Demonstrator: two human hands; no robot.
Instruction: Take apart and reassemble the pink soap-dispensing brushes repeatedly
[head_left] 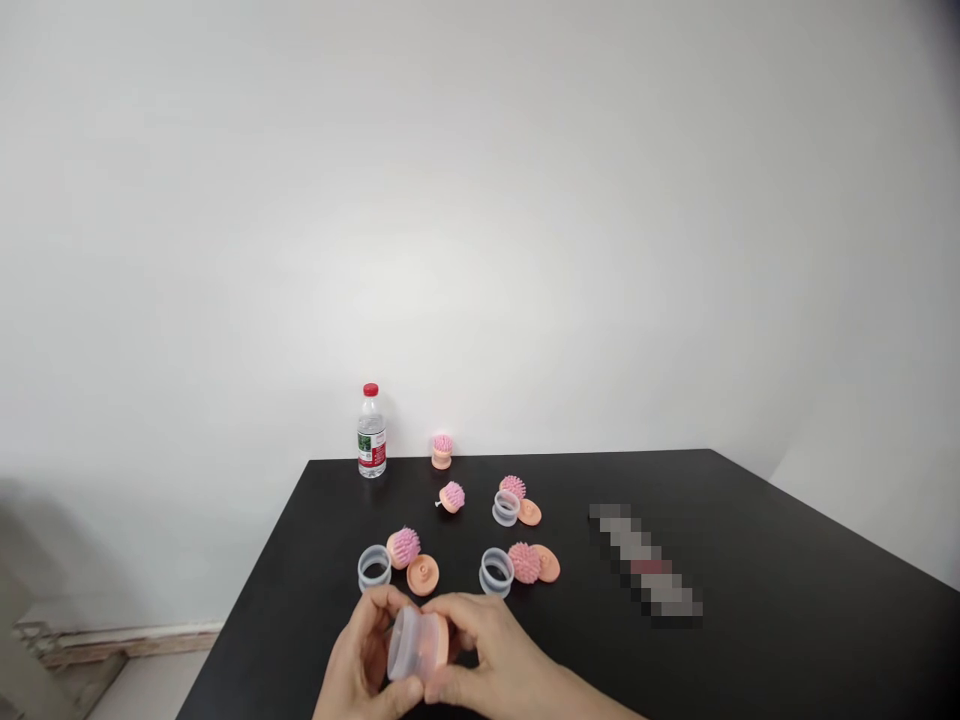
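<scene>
Close to the table's front edge, my left hand (364, 665) is closed on a translucent plastic ring (409, 648) tipped on its side. A peach disc (442, 640) sits against the ring's right end, gripped by my right hand (487, 650) with thumb and fingers. Whether the ring and disc are joined cannot be made out. Just beyond my hands lies another clear ring (375, 585), beside a pink bristled brush head (406, 547) and a peach disc with a raised centre (423, 576). Right of these are a third ring (496, 590), a brush head (524, 563) and a disc (550, 564).
Farther back on the black table (622, 660) lie a ring (506, 520), brush head (513, 486) and disc (530, 513). Near the wall stand a brush on a peach base (442, 455) and a water bottle (372, 450). A pixelated long object (649, 567) lies right.
</scene>
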